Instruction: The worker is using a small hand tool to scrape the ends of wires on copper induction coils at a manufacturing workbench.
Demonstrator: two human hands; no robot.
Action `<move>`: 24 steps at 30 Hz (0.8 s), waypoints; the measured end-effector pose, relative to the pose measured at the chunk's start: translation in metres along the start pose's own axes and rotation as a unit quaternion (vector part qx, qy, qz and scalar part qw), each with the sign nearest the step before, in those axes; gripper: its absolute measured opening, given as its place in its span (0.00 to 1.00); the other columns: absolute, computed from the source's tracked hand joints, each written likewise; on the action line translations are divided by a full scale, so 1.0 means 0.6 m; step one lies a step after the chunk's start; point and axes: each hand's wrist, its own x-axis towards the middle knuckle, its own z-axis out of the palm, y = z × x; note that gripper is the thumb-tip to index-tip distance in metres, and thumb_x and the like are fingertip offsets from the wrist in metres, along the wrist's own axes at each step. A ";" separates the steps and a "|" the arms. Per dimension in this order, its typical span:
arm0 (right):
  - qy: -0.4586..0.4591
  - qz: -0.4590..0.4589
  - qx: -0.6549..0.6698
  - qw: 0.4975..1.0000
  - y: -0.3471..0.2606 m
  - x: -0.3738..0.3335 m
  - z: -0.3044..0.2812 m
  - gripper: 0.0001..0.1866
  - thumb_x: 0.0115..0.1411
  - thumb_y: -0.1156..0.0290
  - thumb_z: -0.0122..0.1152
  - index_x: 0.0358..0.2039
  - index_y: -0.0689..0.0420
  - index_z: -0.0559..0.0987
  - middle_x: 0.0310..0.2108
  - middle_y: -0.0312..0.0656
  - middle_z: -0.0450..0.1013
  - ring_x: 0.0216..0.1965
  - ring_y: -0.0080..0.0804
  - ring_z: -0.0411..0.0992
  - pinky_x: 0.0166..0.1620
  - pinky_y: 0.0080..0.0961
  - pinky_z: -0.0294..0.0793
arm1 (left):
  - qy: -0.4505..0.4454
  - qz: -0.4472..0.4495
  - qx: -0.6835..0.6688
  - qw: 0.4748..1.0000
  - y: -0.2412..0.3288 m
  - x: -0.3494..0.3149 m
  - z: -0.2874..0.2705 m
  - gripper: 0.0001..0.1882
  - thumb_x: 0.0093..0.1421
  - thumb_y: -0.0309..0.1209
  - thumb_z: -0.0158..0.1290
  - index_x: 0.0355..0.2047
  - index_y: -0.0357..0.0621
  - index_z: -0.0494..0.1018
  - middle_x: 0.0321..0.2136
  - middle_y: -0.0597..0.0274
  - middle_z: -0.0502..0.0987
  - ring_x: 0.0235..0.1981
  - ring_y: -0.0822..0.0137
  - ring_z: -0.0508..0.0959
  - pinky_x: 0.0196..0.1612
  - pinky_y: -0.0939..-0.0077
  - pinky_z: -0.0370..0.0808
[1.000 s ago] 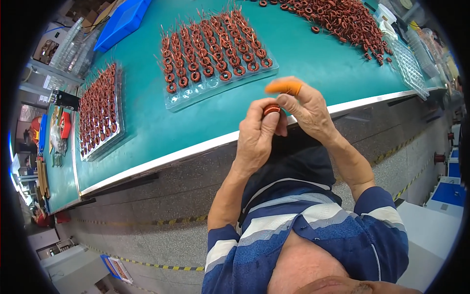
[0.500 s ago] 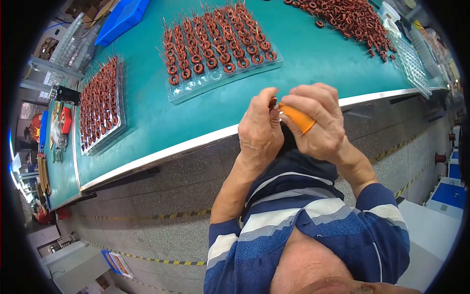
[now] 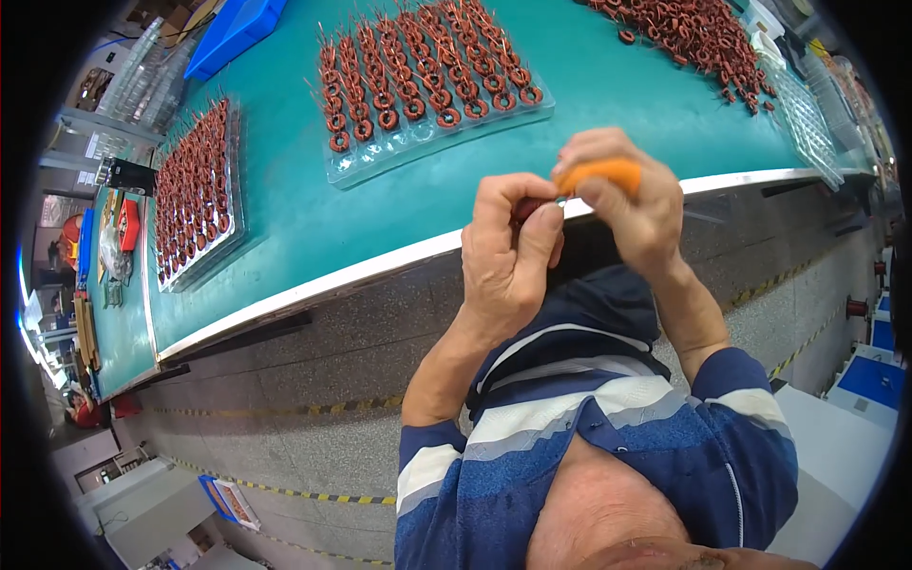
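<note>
My left hand (image 3: 508, 252) is closed around a small copper-wound ring coil (image 3: 528, 205), pinched between thumb and fingers just off the front edge of the teal table (image 3: 285, 237). My right hand (image 3: 632, 204) meets it from the right. An orange cot (image 3: 600, 174) covers one right finger, and a small metal tip shows between the two hands. What the right fingers grip is mostly hidden.
A clear tray (image 3: 427, 90) of several upright coils lies on the table ahead. A second filled tray (image 3: 195, 195) sits at the left. Loose coils (image 3: 698, 33) are heaped at the far right beside an empty clear tray (image 3: 807, 123). A blue bin (image 3: 233, 33) is at the back.
Both hands stay together at the table edge; the right hand's orange-covered finger has shifted from below the coil to lie level above the right fingers.
</note>
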 end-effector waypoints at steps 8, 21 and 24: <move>0.025 0.183 0.199 0.962 0.046 -0.011 0.024 0.22 0.64 0.57 0.56 0.50 0.61 0.74 0.40 0.38 0.75 0.41 0.23 0.72 0.47 0.21 0.73 | 0.046 -0.051 -0.100 0.993 -0.024 0.018 -0.008 0.11 0.67 0.29 0.44 0.48 0.38 0.63 0.23 0.65 0.65 0.21 0.75 0.66 0.22 0.81 0.65; 0.059 0.102 -0.013 0.993 0.049 -0.030 0.041 0.14 0.61 0.66 0.58 0.30 0.66 0.79 0.24 0.39 0.74 0.24 0.26 0.71 0.26 0.24 0.69 | 0.006 -0.023 0.086 0.996 -0.035 0.007 -0.016 0.17 0.66 0.28 0.48 0.52 0.35 0.63 0.26 0.63 0.71 0.22 0.75 0.71 0.26 0.83 0.70; 0.119 -0.137 -0.226 0.957 0.030 -0.019 0.039 0.06 0.53 0.75 0.61 0.22 0.62 0.78 0.24 0.46 0.74 0.23 0.41 0.70 0.26 0.28 0.68 | 0.027 0.004 0.200 0.979 -0.049 0.000 -0.022 0.16 0.65 0.27 0.49 0.51 0.35 0.63 0.26 0.64 0.72 0.22 0.76 0.72 0.26 0.83 0.71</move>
